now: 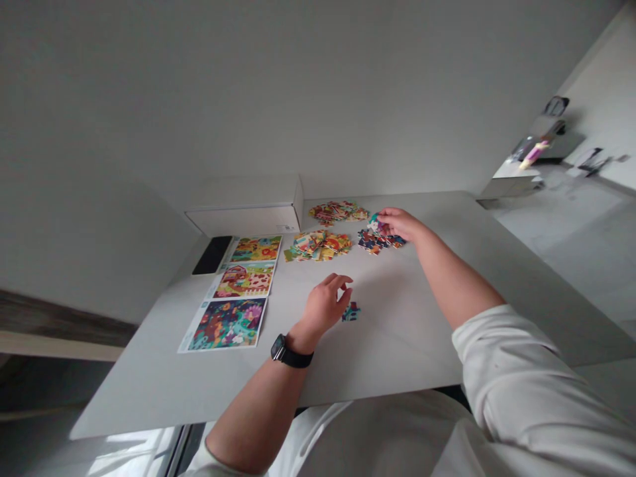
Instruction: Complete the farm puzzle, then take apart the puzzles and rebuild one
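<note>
My right hand pinches a teal and purple jigsaw puzzle piece over a pile of dark blue and orange puzzle pieces. My left hand, a black watch on its wrist, hovers or rests near the table's middle with fingers loosely curved and thumb apart. Beside its thumb lies a small teal and dark patch of puzzle; whether it is one piece or several joined cannot be made out. A yellow, green and orange pile lies left of the dark one, and a red and cream pile is farther back.
On the left, three printed picture sheets lie in a column: a yellow one, a farm one and a dark one. A black flat phone-like slab lies next to them. Against the wall stands a white box on the grey table.
</note>
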`<act>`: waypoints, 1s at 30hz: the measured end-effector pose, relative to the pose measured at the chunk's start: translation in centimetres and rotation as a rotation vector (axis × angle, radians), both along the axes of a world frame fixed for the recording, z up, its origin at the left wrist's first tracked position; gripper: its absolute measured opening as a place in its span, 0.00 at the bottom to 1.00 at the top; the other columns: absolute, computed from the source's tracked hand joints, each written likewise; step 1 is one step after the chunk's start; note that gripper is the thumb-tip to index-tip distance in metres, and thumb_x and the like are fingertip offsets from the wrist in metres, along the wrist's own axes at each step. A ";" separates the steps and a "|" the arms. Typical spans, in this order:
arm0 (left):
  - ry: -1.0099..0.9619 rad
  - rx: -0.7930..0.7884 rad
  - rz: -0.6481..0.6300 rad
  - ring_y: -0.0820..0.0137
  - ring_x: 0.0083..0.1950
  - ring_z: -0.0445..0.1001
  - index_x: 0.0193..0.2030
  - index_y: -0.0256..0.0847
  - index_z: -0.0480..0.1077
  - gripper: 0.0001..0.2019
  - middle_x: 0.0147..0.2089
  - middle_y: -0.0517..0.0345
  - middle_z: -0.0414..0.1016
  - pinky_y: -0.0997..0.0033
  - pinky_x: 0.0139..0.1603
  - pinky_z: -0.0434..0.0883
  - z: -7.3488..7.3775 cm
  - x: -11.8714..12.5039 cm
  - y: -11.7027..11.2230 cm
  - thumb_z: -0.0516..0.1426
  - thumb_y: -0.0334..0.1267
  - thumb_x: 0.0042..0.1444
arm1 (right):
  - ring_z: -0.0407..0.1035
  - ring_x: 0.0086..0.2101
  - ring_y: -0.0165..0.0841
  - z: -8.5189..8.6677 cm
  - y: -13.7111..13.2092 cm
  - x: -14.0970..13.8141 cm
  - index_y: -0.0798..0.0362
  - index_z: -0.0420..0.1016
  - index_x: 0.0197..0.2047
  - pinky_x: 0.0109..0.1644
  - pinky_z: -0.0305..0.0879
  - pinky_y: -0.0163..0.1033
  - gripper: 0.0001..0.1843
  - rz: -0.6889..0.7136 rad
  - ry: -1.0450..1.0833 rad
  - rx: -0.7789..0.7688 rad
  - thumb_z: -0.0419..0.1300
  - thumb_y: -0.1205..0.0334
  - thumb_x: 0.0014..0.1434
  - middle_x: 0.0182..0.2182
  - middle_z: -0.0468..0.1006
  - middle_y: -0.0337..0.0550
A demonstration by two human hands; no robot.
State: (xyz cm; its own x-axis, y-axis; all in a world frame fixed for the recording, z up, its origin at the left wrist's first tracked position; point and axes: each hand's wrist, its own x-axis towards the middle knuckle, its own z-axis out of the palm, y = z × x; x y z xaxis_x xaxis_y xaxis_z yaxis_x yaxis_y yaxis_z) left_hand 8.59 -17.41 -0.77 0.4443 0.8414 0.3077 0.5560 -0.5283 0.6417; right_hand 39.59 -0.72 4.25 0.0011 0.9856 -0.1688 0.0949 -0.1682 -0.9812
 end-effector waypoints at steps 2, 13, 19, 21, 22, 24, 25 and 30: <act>0.006 -0.001 0.000 0.72 0.33 0.74 0.55 0.45 0.79 0.10 0.46 0.55 0.80 0.69 0.40 0.72 0.1 0.0 0.0 0.59 0.36 0.70 | 0.73 0.27 0.31 -0.2 -0.6 0.5 0.50 0.71 0.39 0.35 0.77 0.39 0.17 -0.015 0.045 0.007 0.76 0.56 0.61 0.27 0.79 0.38; -0.001 0.018 0.032 0.72 0.32 0.73 0.53 0.45 0.79 0.10 0.45 0.56 0.80 0.69 0.39 0.72 0.1 -0.3 0.5 0.59 0.36 0.69 | 0.69 0.26 0.28 -2.1 -6.0 0.4 0.48 0.73 0.43 0.30 0.65 0.33 0.21 -0.016 0.203 -0.009 0.76 0.64 0.49 0.29 0.78 0.34; -0.016 0.029 0.048 0.72 0.33 0.73 0.54 0.43 0.79 0.11 0.45 0.55 0.80 0.70 0.41 0.73 0.1 -0.3 0.8 0.59 0.35 0.68 | 0.72 0.31 0.29 -2.3 -10.8 -1.1 0.47 0.78 0.48 0.33 0.65 0.33 0.28 0.080 0.189 0.079 0.77 0.62 0.43 0.36 0.82 0.36; -0.030 0.030 0.050 0.73 0.33 0.73 0.54 0.43 0.79 0.11 0.45 0.55 0.80 0.70 0.41 0.72 0.0 -0.4 0.9 0.59 0.34 0.68 | 0.75 0.35 0.31 -2.7 -12.2 -1.6 0.47 0.79 0.47 0.35 0.68 0.34 0.24 0.090 0.180 0.082 0.77 0.59 0.47 0.38 0.83 0.39; -0.039 0.030 0.052 0.73 0.32 0.73 0.54 0.42 0.79 0.11 0.45 0.55 0.80 0.71 0.41 0.72 0.0 -0.4 1.0 0.59 0.34 0.68 | 0.76 0.37 0.33 -3.0 -12.8 -2.0 0.47 0.79 0.47 0.37 0.70 0.35 0.23 0.092 0.181 0.079 0.77 0.57 0.48 0.38 0.83 0.40; -0.060 0.024 0.058 0.74 0.32 0.72 0.54 0.42 0.79 0.11 0.44 0.56 0.80 0.71 0.40 0.72 0.0 -0.4 1.1 0.59 0.35 0.68 | 0.78 0.39 0.35 -4.0 -13.9 -2.9 0.47 0.78 0.48 0.40 0.73 0.39 0.23 0.077 0.180 0.081 0.76 0.56 0.49 0.39 0.83 0.41; -0.070 0.021 0.059 0.74 0.32 0.72 0.54 0.41 0.79 0.11 0.43 0.55 0.80 0.71 0.40 0.72 0.0 -0.3 1.1 0.59 0.35 0.68 | 0.78 0.39 0.36 -4.7 -14.3 -3.3 0.46 0.78 0.49 0.40 0.74 0.39 0.24 0.063 0.172 0.085 0.76 0.55 0.49 0.39 0.82 0.41; -0.106 0.013 0.070 0.74 0.32 0.71 0.54 0.41 0.79 0.12 0.43 0.56 0.80 0.73 0.40 0.72 -0.4 -0.1 1.3 0.59 0.35 0.67 | 0.76 0.34 0.35 -7.8 -15.2 -5.5 0.44 0.76 0.54 0.33 0.72 0.38 0.30 0.047 0.027 0.133 0.74 0.53 0.47 0.39 0.79 0.38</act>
